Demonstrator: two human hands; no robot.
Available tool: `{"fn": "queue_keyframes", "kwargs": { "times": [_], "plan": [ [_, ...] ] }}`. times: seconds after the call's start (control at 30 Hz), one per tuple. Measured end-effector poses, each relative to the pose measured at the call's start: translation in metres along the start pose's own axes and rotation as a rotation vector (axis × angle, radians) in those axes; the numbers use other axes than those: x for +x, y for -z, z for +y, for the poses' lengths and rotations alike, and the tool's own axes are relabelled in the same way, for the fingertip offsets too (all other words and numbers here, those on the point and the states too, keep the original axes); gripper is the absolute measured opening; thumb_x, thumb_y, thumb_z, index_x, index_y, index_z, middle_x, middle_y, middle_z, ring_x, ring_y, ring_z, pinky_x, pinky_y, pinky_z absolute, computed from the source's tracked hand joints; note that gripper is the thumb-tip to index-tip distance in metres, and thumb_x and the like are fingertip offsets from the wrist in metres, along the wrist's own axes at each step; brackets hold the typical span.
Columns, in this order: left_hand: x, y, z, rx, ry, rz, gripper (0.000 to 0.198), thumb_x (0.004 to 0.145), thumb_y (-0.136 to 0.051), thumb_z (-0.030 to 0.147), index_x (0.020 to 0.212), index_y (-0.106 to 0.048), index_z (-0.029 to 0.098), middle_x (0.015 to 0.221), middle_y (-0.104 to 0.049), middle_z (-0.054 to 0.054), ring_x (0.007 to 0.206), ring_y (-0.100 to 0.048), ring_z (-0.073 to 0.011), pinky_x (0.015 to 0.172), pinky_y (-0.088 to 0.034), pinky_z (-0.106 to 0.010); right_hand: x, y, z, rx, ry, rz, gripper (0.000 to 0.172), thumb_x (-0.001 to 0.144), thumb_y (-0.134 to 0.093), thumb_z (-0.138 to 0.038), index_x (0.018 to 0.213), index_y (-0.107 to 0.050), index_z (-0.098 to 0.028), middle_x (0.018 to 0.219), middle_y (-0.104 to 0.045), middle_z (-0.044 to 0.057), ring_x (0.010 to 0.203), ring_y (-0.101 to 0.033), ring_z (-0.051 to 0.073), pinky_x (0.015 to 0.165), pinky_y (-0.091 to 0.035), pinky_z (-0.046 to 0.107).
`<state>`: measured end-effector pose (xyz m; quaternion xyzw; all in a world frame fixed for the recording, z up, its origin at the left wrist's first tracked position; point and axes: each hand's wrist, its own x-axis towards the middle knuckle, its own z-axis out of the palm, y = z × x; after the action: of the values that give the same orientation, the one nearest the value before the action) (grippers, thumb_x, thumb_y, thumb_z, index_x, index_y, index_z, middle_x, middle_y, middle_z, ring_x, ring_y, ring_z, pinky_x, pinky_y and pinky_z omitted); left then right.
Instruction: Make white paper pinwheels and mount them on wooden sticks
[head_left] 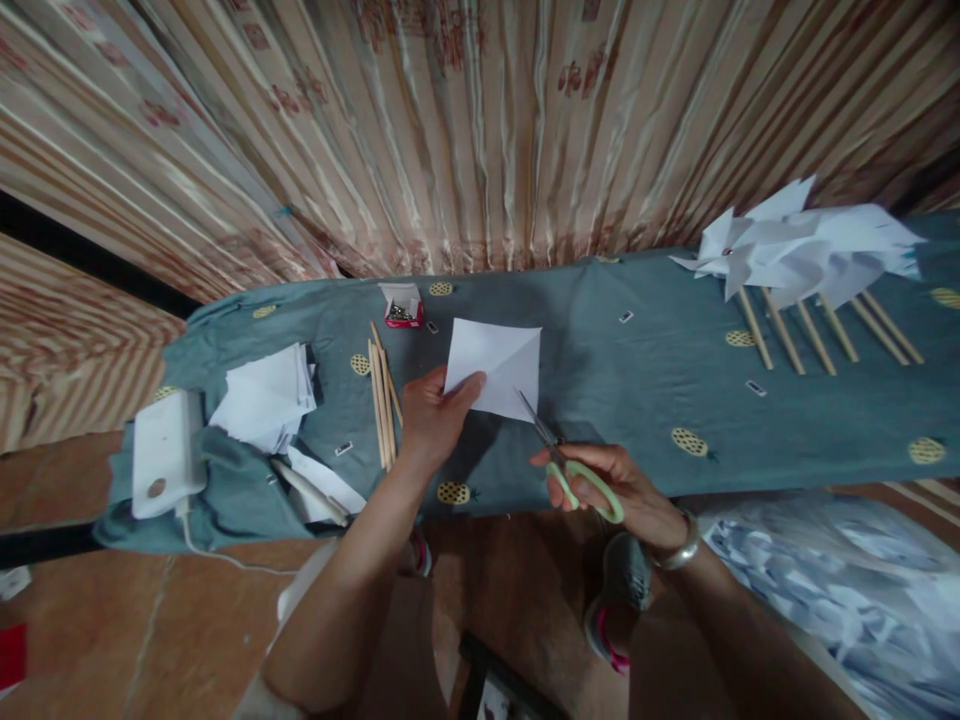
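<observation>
A square sheet of white paper [499, 352] with diagonal crease lines is pinched at its lower left edge by my left hand [439, 415], thumb on top. My right hand [600, 485] holds scissors [574, 478] with pale green handles. Their narrow metal blades point up and left, with the tips at the paper's lower right part. Whether the blades cut into the sheet I cannot tell. Just left of my left hand lie several thin wooden sticks [381, 400]. Behind them stands a small open red box [403, 308] of little metal pins.
Finished paper pinwheels [802, 245] on sticks lie at the far right of the cloth-covered table [615, 400]. A stack of white paper [266, 395], a pen [309, 490] and a white power strip [166, 455] with a cord are at the left. A plastic bag [840, 560] sits at the lower right.
</observation>
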<state>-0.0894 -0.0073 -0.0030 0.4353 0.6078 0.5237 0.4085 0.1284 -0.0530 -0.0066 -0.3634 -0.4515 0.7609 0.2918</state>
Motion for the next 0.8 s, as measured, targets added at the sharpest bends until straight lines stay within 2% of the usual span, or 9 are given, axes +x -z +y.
{"fn": "queue_keyframes", "kwargs": {
  "times": [0.27,0.53,0.8],
  "plan": [
    [-0.0002,-0.0016,-0.0005,-0.024,-0.003,-0.018,0.026,0.069,-0.073,0.036,0.084,-0.075,0.015,0.076,-0.073,-0.003,0.067,-0.065,-0.0168,0.063,-0.050,-0.027,-0.0007,0.0001,-0.0002,0.003,-0.001,0.008,0.050,0.072,-0.073,-0.052,0.106,-0.070,-0.015,0.067,-0.064,0.003,0.056,-0.054,0.011,0.053,-0.046,0.025],
    [0.0012,-0.0012,-0.0015,-0.022,0.005,-0.016,0.024,0.068,-0.074,0.035,0.080,-0.074,0.015,0.075,-0.073,-0.004,0.069,-0.065,-0.0173,0.064,-0.052,-0.028,-0.0021,0.0013,0.0014,-0.006,0.021,-0.001,0.048,0.074,-0.072,-0.051,0.107,-0.070,-0.017,0.067,-0.064,0.003,0.056,-0.054,0.011,0.053,-0.045,0.025],
    [0.0000,-0.0011,-0.0027,0.000,-0.007,-0.045,0.026,0.070,-0.073,0.036,0.084,-0.075,0.014,0.077,-0.074,-0.004,0.071,-0.066,-0.0182,0.067,-0.052,-0.028,-0.0008,0.0007,0.0023,0.043,-0.014,0.014,0.048,0.070,-0.075,-0.049,0.105,-0.071,-0.017,0.066,-0.064,0.002,0.055,-0.054,0.010,0.052,-0.046,0.024]
  ]
}}
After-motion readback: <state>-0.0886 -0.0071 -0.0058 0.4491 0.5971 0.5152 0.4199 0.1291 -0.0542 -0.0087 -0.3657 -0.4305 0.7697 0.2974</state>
